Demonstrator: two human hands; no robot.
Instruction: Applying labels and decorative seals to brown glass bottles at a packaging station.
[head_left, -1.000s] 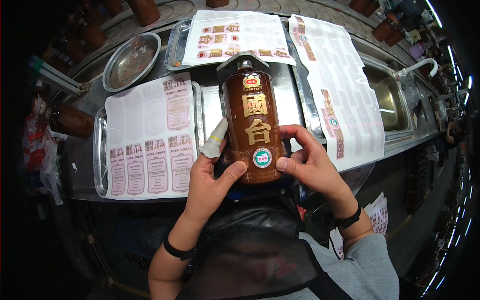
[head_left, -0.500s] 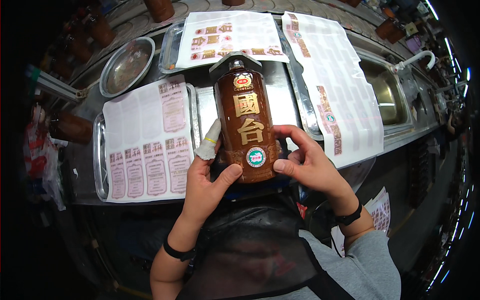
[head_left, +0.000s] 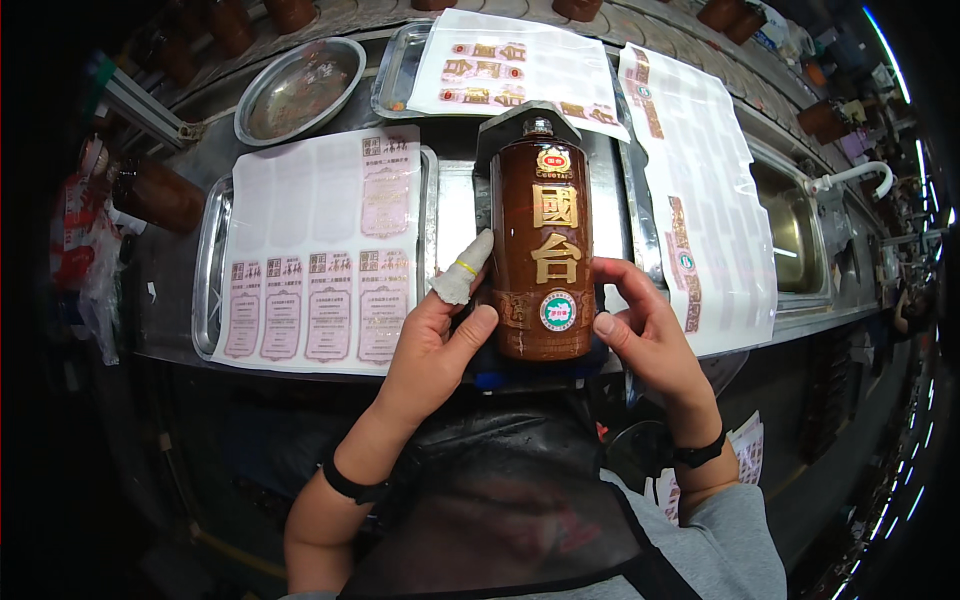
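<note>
A glossy brown bottle (head_left: 512, 230) lies tilted with its neck away from me, bearing large gold characters and a round green-and-white label (head_left: 558, 311) low on its front. Behind its neck shows the dark angular edge of a support (head_left: 495, 130). My left hand (head_left: 435, 335) holds the bottle's lower left side, the thumb at its edge and a whitish cover (head_left: 465, 275) with a yellow band on the index finger. On the opposite side, my right hand (head_left: 655, 330) has its curled fingers and thumb against the lower right edge. The bottle hides some fingertips.
Left of the bottle, a label sheet (head_left: 300, 215) covers a metal tray (head_left: 213, 260). More label sheets (head_left: 575, 60) (head_left: 725, 200) lie behind and to the right. A metal bowl (head_left: 345, 55) stands at back left, a sink (head_left: 790, 230) with a white faucet (head_left: 860, 175) at right.
The view has shifted, so the bottle and bench appear farther right. Both thumbs have slid outward from the bottle's front to its side edges. The labels on the bottle look the same.
</note>
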